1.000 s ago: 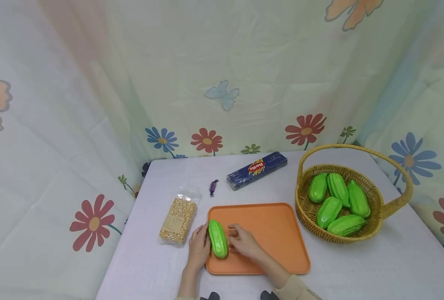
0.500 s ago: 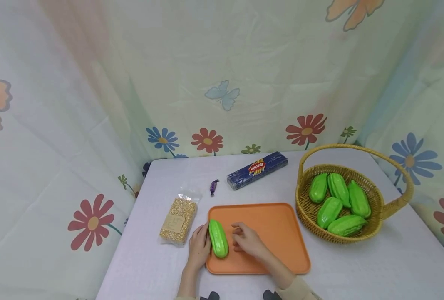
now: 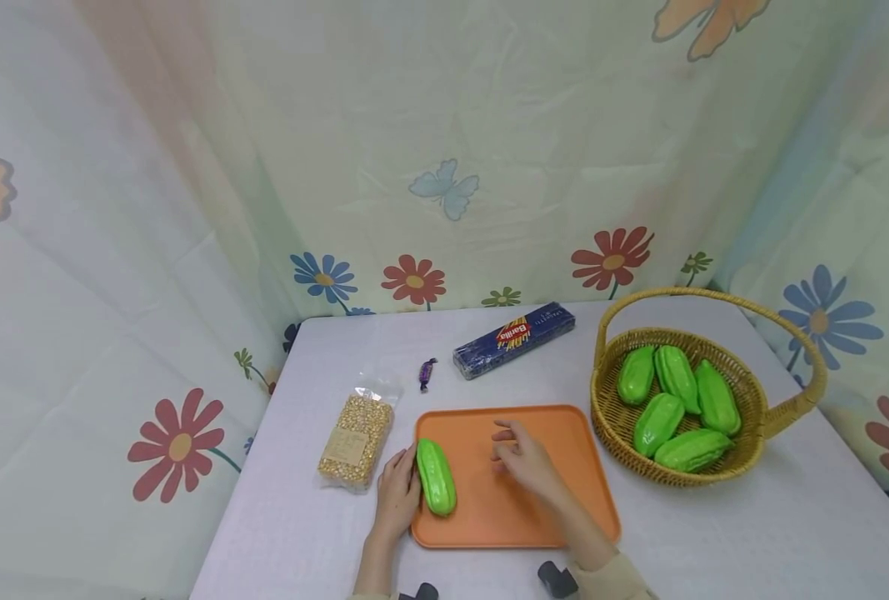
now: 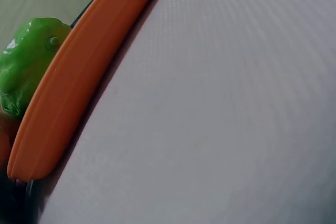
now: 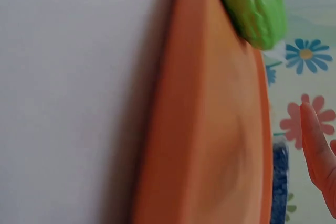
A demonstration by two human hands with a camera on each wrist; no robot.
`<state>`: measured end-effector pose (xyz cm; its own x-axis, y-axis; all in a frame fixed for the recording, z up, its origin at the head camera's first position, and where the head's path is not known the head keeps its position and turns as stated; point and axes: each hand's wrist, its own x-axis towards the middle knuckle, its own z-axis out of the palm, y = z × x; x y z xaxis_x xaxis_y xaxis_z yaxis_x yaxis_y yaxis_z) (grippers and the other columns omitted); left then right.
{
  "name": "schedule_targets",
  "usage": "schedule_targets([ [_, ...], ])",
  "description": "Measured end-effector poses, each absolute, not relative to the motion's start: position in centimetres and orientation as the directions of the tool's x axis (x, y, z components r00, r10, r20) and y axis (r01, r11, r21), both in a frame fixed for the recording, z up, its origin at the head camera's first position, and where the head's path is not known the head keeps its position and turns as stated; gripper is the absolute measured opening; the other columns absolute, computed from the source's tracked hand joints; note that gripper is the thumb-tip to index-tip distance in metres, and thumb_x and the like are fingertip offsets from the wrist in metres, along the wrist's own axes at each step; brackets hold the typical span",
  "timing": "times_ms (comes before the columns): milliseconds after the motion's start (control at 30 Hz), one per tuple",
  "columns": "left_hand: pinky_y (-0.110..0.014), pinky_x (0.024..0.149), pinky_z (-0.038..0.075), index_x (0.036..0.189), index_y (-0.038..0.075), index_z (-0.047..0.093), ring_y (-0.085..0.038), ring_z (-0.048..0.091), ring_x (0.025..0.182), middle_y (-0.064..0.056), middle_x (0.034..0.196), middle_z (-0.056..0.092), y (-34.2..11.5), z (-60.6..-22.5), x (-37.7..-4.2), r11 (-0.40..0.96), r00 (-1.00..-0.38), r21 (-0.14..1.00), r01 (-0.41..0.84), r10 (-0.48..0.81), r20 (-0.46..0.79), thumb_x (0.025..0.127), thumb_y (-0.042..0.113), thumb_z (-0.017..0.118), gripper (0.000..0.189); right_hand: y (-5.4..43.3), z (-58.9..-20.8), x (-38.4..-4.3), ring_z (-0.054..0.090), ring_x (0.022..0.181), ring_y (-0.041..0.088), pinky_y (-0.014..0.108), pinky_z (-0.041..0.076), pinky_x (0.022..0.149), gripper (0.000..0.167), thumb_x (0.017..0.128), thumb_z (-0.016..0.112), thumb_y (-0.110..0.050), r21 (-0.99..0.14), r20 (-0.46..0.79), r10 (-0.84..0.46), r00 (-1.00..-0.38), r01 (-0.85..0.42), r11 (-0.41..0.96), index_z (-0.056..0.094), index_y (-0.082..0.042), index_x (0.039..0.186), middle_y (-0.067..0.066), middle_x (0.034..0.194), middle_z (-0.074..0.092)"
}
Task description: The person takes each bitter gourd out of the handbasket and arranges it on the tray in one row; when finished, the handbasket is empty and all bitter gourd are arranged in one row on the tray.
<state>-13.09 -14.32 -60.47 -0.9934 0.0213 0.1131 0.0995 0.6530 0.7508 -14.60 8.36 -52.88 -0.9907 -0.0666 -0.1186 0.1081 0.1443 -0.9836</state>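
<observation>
A shiny green, ribbed, gourd-like vegetable (image 3: 436, 477) lies lengthwise at the left side of an orange tray (image 3: 556, 492). My left hand (image 3: 398, 493) rests at the tray's left rim, fingers extended forward beside the vegetable. Whether its fingertips touch the vegetable cannot be made out. Over the middle of the tray is my right hand (image 3: 525, 460), holding nothing, its fingers loosely bent and apart from the vegetable. In the right wrist view, some fingers (image 5: 315, 140) show at the right edge. The left wrist view shows the knobbed end of the vegetable (image 4: 31, 61) behind the tray wall (image 4: 68, 98).
Right of the tray stands a wicker basket (image 3: 605, 417) with a tall handle, containing several similar green vegetables (image 3: 657, 425). A bag of corn kernels (image 3: 357, 440) lies to the left. Behind the tray are a wrapped candy (image 3: 427, 375) and a blue Barilla spaghetti box (image 3: 515, 340).
My right hand has moved right and slightly away from me, off from the vegetable's side to the tray's middle. The left hand and the vegetable have stayed put.
</observation>
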Motion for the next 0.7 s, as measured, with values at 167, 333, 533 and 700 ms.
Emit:
schedule_targets([
  [167, -0.054, 0.103, 0.021, 0.138, 0.01, 0.042, -0.03, 0.034, 0.126, -0.009, 0.132, 0.048, -14.3, -60.5, -13.1, 0.666, -0.992, 0.738, 0.107, 0.018, 0.127, 0.094, 0.011, 0.047, 0.044, 10.3, -51.3, -15.3, 0.058, 0.093, 0.035, 0.034, 0.053, 0.075, 0.042, 0.091, 0.045, 0.0, -0.987, -0.096, -0.067, -0.993, 0.087, 0.132, 0.038, 0.0, 0.133, 0.027, 0.12, 0.045],
  [333, -0.053, 0.103, 0.022, 0.137, 0.01, 0.043, -0.03, 0.035, 0.126, -0.009, 0.131, 0.049, -14.2, -60.5, -13.1, 0.678, -0.989, 0.726, 0.12, 0.015, 0.15, 0.094, 0.011, 0.048, 0.043, 12.6, -50.1, -15.9, 0.057, 0.094, 0.035, 0.033, 0.053, 0.076, 0.044, 0.092, 0.042, 0.001, -0.991, -0.053, -0.046, -0.998, 0.047, 0.123, 0.032, 0.001, 0.135, 0.028, 0.121, 0.042],
  [533, -0.053, 0.102, 0.023, 0.137, 0.01, 0.044, -0.03, 0.036, 0.125, -0.009, 0.131, 0.049, -14.1, -60.6, -13.3, 0.68, -0.986, 0.722, 0.13, 0.014, 0.164, 0.094, 0.011, 0.048, 0.043, 15.5, -49.4, -16.2, 0.06, 0.089, 0.024, 0.03, 0.053, 0.074, 0.044, 0.092, 0.042, 0.0, -0.992, -0.021, 0.017, -1.0, 0.023, 0.127, 0.031, 0.003, 0.135, 0.028, 0.121, 0.043],
  [700, -0.053, 0.102, 0.023, 0.136, 0.009, 0.044, -0.03, 0.037, 0.124, -0.009, 0.13, 0.05, -14.2, -60.8, -13.3, 0.677, -0.984, 0.722, 0.139, 0.016, 0.175, 0.094, 0.011, 0.048, 0.043, 17.8, -48.9, -16.2, 0.057, 0.082, 0.003, 0.024, 0.052, 0.074, 0.045, 0.095, 0.04, -0.002, -0.992, -0.004, 0.073, -0.997, 0.013, 0.122, 0.027, 0.005, 0.137, 0.026, 0.124, 0.04],
])
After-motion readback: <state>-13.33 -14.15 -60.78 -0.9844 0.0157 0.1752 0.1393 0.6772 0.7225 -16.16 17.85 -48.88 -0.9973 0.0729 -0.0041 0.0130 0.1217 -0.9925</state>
